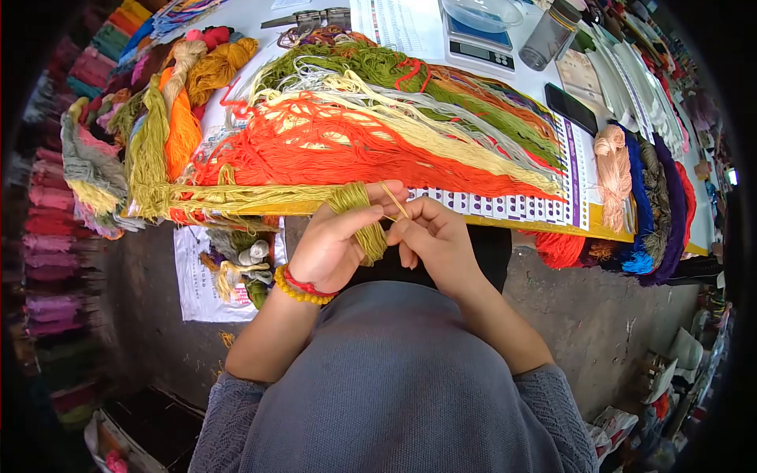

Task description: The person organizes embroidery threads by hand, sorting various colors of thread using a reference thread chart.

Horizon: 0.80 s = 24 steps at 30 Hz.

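Olive-green embroidery thread (364,230) is wound in a thick band around the fingers of my left hand (319,240). Its thumb lies across the band, and a yellow beaded bracelet and a red one circle the wrist. Close beside it, my right hand (438,240) pinches a strand of the same thread between thumb and fingers, and the strand stands up between both hands. Just beyond lies a long olive-yellow hank (252,195) along the table's front edge. Behind that, a broad spread of red thread (315,154) fans out over the tabletop.
Cream thread (441,142) and green thread (378,67) lie farther back. A digital scale (481,51), a dark jar (550,35) and a black phone (571,109) occupy the back right. A pink hank (613,169) sits at the right end. An orange hank (183,130) lies left.
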Tool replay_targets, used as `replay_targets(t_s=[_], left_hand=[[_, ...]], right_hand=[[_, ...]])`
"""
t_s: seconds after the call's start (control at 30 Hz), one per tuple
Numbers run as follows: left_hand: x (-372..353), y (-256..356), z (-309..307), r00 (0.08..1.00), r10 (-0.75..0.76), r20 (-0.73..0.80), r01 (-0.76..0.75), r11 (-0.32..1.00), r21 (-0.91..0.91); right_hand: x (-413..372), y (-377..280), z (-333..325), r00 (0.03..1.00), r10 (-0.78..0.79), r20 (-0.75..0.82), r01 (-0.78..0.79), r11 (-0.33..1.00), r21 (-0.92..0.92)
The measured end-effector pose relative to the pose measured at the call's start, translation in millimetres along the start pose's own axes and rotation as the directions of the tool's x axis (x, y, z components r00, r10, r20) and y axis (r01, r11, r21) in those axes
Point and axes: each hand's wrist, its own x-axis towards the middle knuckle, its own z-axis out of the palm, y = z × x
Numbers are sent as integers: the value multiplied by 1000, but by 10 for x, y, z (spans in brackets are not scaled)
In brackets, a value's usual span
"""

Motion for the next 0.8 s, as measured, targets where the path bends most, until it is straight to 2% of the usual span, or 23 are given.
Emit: replay_targets(t_s=[0.17,0.23,0.27,0.33,0.4,0.47,0.5,0.53,0.57,0.63,0.67,0.7,0.73,0.77,0.8], left_hand=[[19,23,-10,1000,-14,18,15,998,-61],[31,18,-8,1000,-18,19,19,998,-60],[35,16,-5,1000,-21,19,22,998,-58],[43,6,5,1000,-13,21,13,999,-47],[46,-14,-7,1000,-3,23,4,999,-36],[44,-44,-58,1000,27,12,-28,998,49],[33,-26,-72,1000,28,11,-28,998,49],[20,3,-84,998,-56,23,55,998,45],[12,23,-86,990,-138,36,136,990,41],[-10,27,-56,990,-138,34,138,990,1],[-19,27,-37,990,-139,34,141,989,-38],[-22,27,-13,990,-138,34,140,989,-38],[-22,24,15,993,-117,-5,116,990,-82],[-22,17,33,994,-97,-46,91,988,-123],[-17,-17,22,994,-97,-45,91,988,-124]], right_hand=[[14,52,-2,999,42,23,-42,999,32],[12,86,12,997,-75,37,76,997,-33],[7,101,1,997,-74,35,75,997,-34],[3,131,-29,992,-103,74,120,952,-283],[21,165,-56,992,-94,83,114,954,-279],[34,126,-123,992,-86,95,109,956,-274],[29,50,-209,970,9,244,-59,978,198],[22,-1,-248,912,21,411,-282,758,589],[15,-22,-239,911,22,412,-283,758,588],[1,-46,-224,958,-102,267,-157,592,791],[4,-47,-216,962,-118,246,-112,652,750],[2,-47,-195,962,-118,247,-113,653,749],[-5,-45,-155,992,-34,118,-30,865,502],[-13,-44,-102,999,2,-34,5,982,189],[-25,-80,4,996,-69,-50,75,989,124]])
